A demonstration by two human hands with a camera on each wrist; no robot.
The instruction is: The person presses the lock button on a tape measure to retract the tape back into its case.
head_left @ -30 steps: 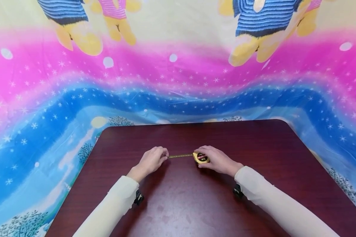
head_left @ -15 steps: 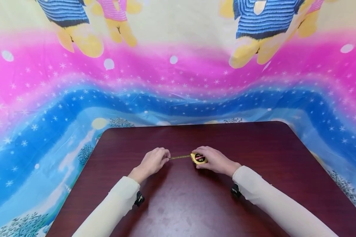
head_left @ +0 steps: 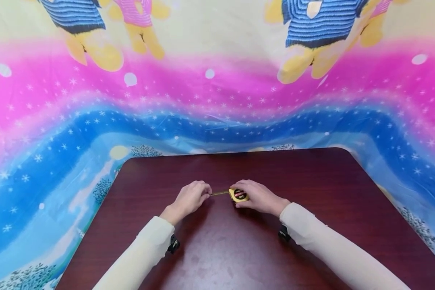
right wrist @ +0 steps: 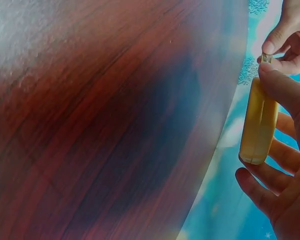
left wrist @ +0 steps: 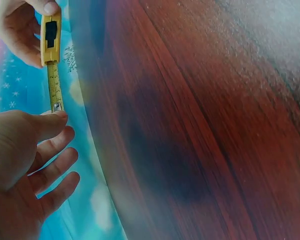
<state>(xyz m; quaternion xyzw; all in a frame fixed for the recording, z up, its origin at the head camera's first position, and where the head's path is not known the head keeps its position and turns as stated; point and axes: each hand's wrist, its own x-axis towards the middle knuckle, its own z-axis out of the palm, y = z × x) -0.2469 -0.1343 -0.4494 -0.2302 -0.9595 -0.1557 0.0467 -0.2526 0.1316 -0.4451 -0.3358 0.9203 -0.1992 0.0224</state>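
Observation:
A yellow tape measure with a black and red label marked 2m is gripped by my right hand, thumb on one side and fingers on the other. A short length of its yellow blade runs out to the left. My left hand pinches the blade's metal end hook between thumb and index finger, its other fingers loosely bent. In the right wrist view the case shows its plain yellow edge. Both hands are held above the table.
The dark red wooden table has rounded far corners. Behind and beside it hangs a pink and blue printed cloth with snowflakes and bears. A small black device sits at each wrist, by the pale sleeves.
My hands have come closer together, the right one moving left with the tape measure and the left one slightly right. The exposed blade has become shorter.

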